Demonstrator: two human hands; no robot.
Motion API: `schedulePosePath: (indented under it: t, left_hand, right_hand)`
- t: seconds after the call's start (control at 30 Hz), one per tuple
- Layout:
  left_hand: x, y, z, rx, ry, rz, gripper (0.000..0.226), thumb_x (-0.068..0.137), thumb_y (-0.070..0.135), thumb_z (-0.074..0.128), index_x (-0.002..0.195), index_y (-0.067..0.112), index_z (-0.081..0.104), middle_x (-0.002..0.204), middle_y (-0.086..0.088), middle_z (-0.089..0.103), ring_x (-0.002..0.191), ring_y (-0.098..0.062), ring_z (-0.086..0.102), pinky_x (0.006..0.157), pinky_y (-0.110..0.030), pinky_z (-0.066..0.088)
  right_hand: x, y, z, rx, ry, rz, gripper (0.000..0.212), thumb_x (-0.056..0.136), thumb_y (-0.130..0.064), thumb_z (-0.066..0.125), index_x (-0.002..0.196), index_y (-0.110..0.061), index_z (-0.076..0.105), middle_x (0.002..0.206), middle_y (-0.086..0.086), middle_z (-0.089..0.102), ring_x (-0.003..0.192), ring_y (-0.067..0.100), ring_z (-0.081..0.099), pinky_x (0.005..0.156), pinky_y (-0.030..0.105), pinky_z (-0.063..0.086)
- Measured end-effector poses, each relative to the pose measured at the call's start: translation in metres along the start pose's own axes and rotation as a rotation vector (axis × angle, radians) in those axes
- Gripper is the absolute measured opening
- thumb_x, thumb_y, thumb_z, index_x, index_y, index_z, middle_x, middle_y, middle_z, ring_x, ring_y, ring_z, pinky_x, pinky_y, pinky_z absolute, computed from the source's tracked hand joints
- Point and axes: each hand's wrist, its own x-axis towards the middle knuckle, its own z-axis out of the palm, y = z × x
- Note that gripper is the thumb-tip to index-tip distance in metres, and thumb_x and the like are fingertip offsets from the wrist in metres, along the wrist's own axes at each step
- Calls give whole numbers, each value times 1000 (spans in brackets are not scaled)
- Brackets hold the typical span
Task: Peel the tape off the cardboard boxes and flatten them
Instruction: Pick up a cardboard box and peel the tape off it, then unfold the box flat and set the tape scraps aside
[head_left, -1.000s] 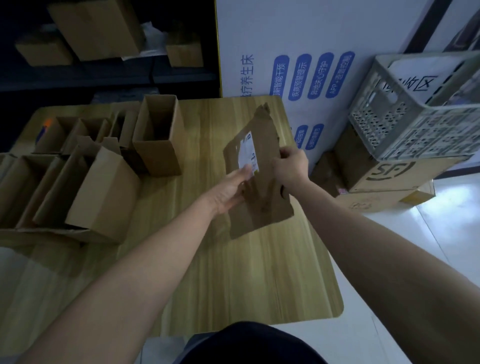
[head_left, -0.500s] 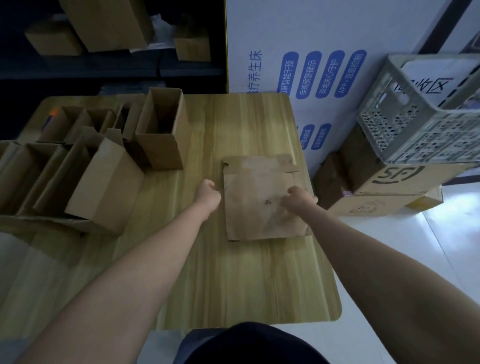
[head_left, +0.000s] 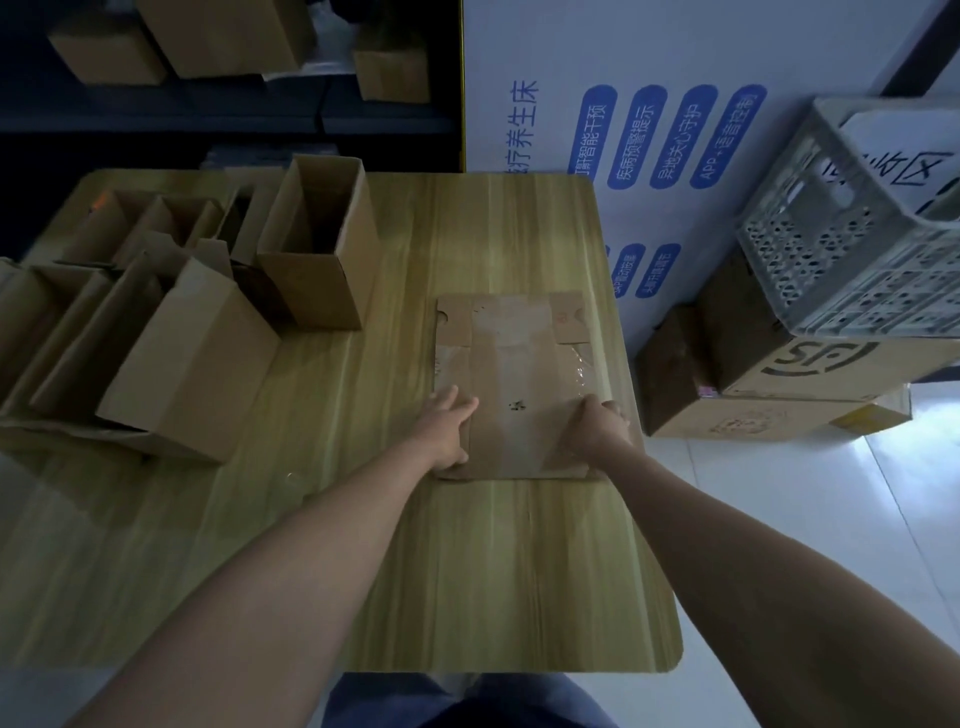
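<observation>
Right hand (head_left: 597, 422) fingers are hidden behind its knuckles, can't tell its grip. Left hand (head_left: 445, 426) presses flat-fingered on the one flattened brown cardboard box (head_left: 519, 358). Maybe six open brown cardboard boxes (head_left: 317, 249) on the left, some cropped.

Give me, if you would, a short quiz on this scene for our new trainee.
1. True or false: the flattened box is held up in the air.
2. Which hands touch it? A. only the left; B. only the right; C. both.
3. Fill in: seen from the person, the open upright box stands to the ____ of the flattened box.

Key
1. False: it lies flat on the table.
2. C: the left hand rests on its left edge and the right hand on its right edge.
3. Left, and farther away.
</observation>
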Motion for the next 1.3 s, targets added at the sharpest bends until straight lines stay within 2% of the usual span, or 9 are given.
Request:
schedulePosePath:
  t: [0.17,0.27,0.37,0.53,0.8,0.97,1.03,1.13,1.3]
  left_hand:
    - [19,-1,-16,34,23,-13,89,86,13,65,150,34,8,158,5,-12,146,-22,-11,119,-44,9]
    - [20,1,-21,-2,109,-21,84,88,9,63,150,32,12,159,2,-9,146,-24,-8,118,-45,12]
    - [13,2,-31,-99,212,2,73,90,10,61,150,22,22,160,-4,5,146,-25,5,118,-41,17]
    - [-24,-12,-83,-231,432,100,41,93,12,55,134,13,50,142,-6,44,122,-25,49,94,-28,40]
    - [-107,-76,-173,-202,742,185,30,91,7,54,120,11,61,121,-8,57,109,-23,55,90,-27,41]
    - [-134,-122,-201,-170,807,187,31,93,12,55,124,18,59,130,-1,54,118,-16,51,91,-18,32]
    - [-139,-137,-207,-171,784,210,32,93,12,55,124,17,59,130,-1,54,119,-15,50,93,-17,31]
    - [-142,-156,-211,-181,745,230,30,93,12,54,123,16,60,129,-1,54,120,-15,50,95,-17,31]
    - [-132,-173,-215,-224,700,236,34,93,13,55,127,15,56,133,-2,51,126,-16,46,98,-17,29]
  right_hand:
    - [14,-6,-7,43,-4,-144,55,86,-19,57,135,-3,38,140,13,36,126,30,41,103,35,34]
    - [12,-16,-8,38,85,-204,40,93,-12,43,132,-4,43,142,13,38,128,30,39,106,35,33]
    - [1,-42,-12,40,125,-272,46,91,-5,42,137,-6,42,146,11,36,130,30,37,105,36,35]
    - [-25,-129,-19,64,161,-495,51,89,-6,51,138,-9,42,143,11,41,123,32,46,99,40,42]
    - [-66,-281,-10,-83,251,-847,53,92,-15,56,141,-9,39,145,10,40,132,30,36,105,37,34]
    - [-56,-334,5,-313,249,-792,60,91,-8,53,146,-10,29,150,9,33,142,28,19,113,41,26]
    - [-48,-346,13,-371,258,-731,59,91,-6,51,145,-11,29,144,12,41,138,30,28,111,43,30]
    - [-38,-354,23,-484,324,-661,37,91,-6,43,127,-14,48,115,10,63,112,30,55,102,42,29]
    - [-44,-352,29,-304,616,-652,19,93,-9,43,101,-17,58,91,6,66,96,31,58,97,42,26]
